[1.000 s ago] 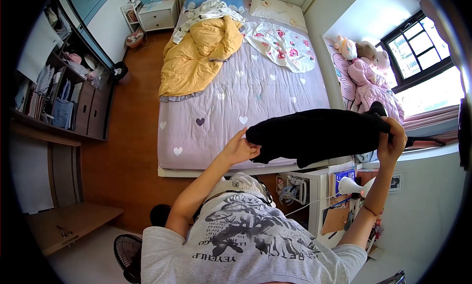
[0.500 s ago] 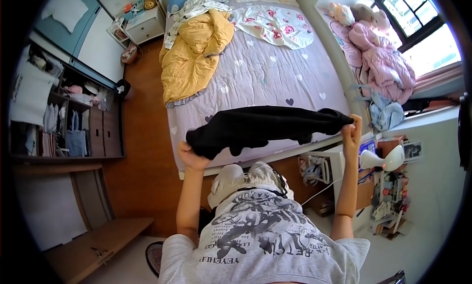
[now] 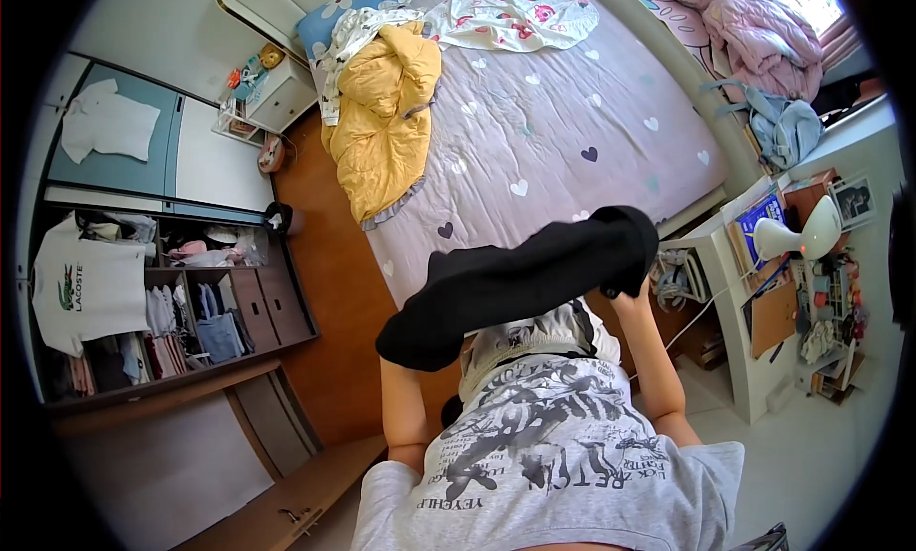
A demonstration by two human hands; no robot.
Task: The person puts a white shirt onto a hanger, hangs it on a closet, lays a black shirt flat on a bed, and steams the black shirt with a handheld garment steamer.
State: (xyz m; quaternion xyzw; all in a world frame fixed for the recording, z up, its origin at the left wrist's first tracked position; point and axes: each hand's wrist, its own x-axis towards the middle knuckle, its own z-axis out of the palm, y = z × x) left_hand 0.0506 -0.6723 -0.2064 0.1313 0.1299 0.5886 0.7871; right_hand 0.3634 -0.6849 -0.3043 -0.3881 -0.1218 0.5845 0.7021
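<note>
A black garment (image 3: 520,279) is stretched slantwise in front of my body, its right end higher than its left. Cloth covers my left hand; only the left forearm (image 3: 403,408) shows below that end, which stays held up. My right hand (image 3: 630,298) is closed on the garment near its right end, with the fingertips partly hidden by the fabric. What kind of garment it is cannot be made out. Beyond it lies the bed (image 3: 544,150) with a heart-patterned sheet.
A yellow quilt (image 3: 386,122) is bunched on the bed's left side. At left, an open wardrobe (image 3: 277,308) holds hanging and folded clothes, with a white shirt (image 3: 91,284) hung in front. A desk (image 3: 720,303) with a white lamp (image 3: 778,238) stands close on the right.
The garment has come nearer my body and turned to a slant. My hands have drawn closer together, the right one lower. The view has swung towards the wardrobe.
</note>
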